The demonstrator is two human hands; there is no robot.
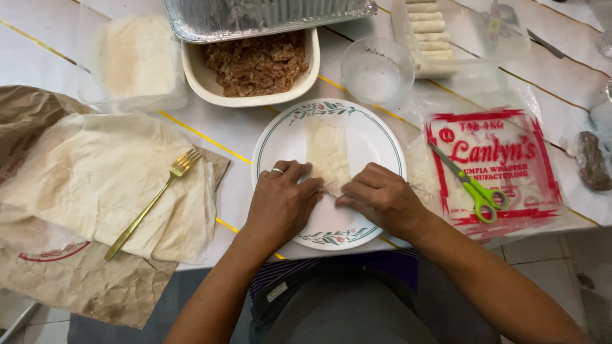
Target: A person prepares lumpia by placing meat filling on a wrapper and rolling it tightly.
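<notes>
Both hands rest on the floral-rimmed plate (376,137), pinching the near end of a pale wrapper strip (327,150) laid lengthwise across it. The left hand (280,204) and right hand (382,199) curl narrow, fingertips meeting to start a tight roll. Just beyond the plate sits the minced filling dish (255,64); green scissors (475,188) lie right of the plate.

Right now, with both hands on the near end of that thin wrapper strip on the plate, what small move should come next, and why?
Probably roll the near end forward, away from the body. The left hand and right hand pinch the near end of the wrapper, while the rest of the strip lies flat and unrolled across the plate. Finished rolls sit in a clear tray beyond.
</notes>
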